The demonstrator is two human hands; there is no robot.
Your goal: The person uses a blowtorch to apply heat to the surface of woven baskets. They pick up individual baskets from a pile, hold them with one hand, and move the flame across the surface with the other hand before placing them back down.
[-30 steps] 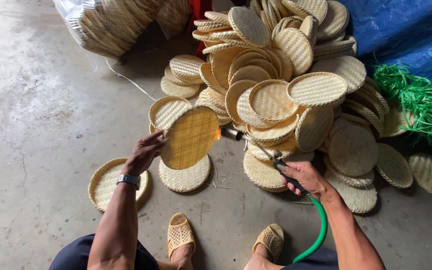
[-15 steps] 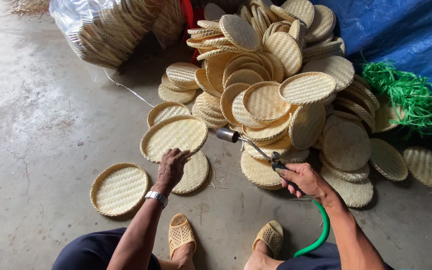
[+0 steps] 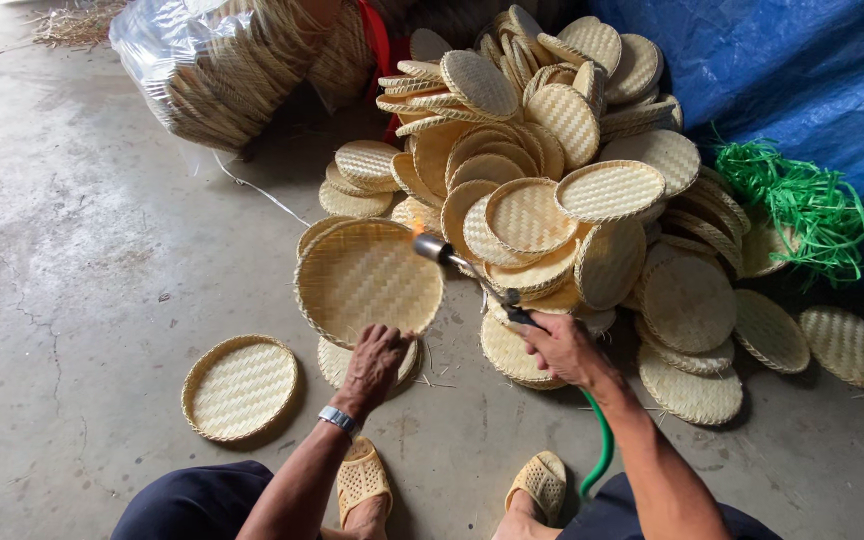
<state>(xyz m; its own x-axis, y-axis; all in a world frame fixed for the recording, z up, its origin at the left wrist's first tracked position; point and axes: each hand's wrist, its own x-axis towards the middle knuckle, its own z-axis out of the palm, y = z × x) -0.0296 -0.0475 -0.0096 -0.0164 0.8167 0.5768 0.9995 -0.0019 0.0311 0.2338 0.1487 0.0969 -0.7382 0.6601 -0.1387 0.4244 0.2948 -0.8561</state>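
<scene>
Seated over concrete floor (image 3: 72,260), left hand (image 3: 374,362) gripping rim of tilted round bamboo tray (image 3: 367,280), right hand (image 3: 564,348) closed on gas torch (image 3: 472,275) w/ flame at tray's edge; one tray (image 3: 240,387) set apart at left, big heap (image 3: 552,190) apparently left.

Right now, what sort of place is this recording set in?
Probably a small craft workshop: a heap of woven bamboo trays on bare concrete floor, the right hand aiming a gas torch, the left hand tilting a tray.
</scene>
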